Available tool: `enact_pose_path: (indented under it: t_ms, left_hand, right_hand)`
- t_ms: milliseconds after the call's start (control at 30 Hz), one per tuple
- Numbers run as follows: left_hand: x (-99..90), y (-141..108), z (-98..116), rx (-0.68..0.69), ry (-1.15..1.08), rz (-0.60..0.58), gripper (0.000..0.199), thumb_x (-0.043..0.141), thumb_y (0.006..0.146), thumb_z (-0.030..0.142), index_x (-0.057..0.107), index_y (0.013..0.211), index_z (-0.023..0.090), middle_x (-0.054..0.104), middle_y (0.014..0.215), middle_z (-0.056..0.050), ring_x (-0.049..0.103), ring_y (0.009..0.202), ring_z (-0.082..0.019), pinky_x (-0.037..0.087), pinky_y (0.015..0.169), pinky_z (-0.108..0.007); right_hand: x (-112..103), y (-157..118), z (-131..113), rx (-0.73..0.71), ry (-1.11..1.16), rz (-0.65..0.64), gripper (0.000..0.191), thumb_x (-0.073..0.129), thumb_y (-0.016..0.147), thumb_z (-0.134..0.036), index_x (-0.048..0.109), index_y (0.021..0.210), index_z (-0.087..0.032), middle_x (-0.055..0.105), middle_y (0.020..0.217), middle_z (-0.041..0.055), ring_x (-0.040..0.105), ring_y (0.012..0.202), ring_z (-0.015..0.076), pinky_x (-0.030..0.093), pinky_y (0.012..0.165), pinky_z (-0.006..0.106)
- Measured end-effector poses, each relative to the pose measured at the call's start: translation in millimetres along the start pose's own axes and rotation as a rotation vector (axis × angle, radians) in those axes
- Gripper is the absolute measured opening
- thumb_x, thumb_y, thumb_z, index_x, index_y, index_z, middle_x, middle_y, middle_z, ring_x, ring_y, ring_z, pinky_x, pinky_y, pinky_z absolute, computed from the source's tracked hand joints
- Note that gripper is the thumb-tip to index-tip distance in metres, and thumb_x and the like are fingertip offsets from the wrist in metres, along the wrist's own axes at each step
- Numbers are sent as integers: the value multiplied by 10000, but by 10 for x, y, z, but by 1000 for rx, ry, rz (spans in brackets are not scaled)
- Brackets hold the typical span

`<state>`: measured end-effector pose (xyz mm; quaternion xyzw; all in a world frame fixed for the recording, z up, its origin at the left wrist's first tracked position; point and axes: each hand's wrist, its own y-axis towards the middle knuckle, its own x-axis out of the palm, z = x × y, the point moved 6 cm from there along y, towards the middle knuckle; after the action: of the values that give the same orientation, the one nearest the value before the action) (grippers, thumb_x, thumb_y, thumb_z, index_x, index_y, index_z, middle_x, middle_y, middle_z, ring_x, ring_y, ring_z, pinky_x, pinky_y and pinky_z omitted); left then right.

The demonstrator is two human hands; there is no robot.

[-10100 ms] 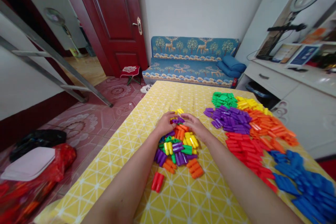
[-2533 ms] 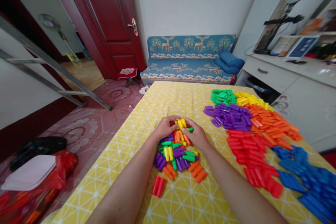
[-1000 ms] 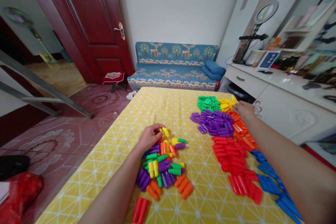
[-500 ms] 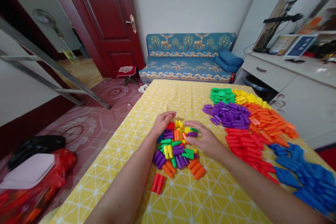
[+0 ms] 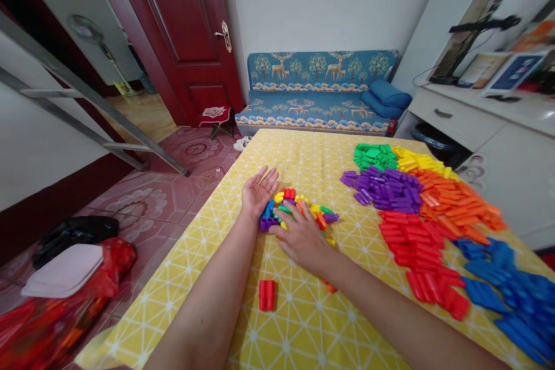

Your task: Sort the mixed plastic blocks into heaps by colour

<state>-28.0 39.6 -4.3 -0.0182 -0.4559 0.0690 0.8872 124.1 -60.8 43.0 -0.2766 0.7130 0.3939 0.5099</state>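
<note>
A mixed heap of small plastic tube-shaped blocks in several colours lies in the middle of the table, partly hidden by my right hand. My left hand stands at the heap's left edge, palm turned up and inward, fingers stretched and holding nothing. Over the heap, my right hand is spread palm down, its fingertips on or just above the blocks; their contact is unclear. Beside the left hand are blue blocks and purple blocks. Nearer me lies a separate red double-tube block.
Sorted piles cover the table's right side: green, yellow, purple, orange, red and blue. They rest on a yellow patterned tablecloth. Beyond stands a blue sofa.
My left hand has turned palm up with fingers spread. My right hand has swept left across the heap, covering more of it. The view has shifted slightly.
</note>
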Motion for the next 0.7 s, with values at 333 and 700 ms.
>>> enact_pose_path:
  t_ms: [333, 700]
  left_hand:
    - [0, 27, 31, 18, -1, -6, 463, 447, 843, 311, 547, 1264, 147, 551, 1358, -159, 565, 1212, -264, 454, 963, -389]
    - [26, 12, 9, 46, 138, -2, 464, 478, 824, 303, 560, 1249, 136, 570, 1341, -155, 578, 1197, -259, 434, 1005, -401]
  right_hand:
    - [-152, -50, -362, -106, 166, 40, 402, 584, 854, -488, 606, 1158, -226, 518, 1368, 78, 299, 1376, 258, 58, 1165, 541]
    - [-88, 54, 286, 154, -94, 120, 228, 534, 864, -158, 666, 1044, -205, 538, 1333, 119, 369, 1319, 315, 209, 1096, 607]
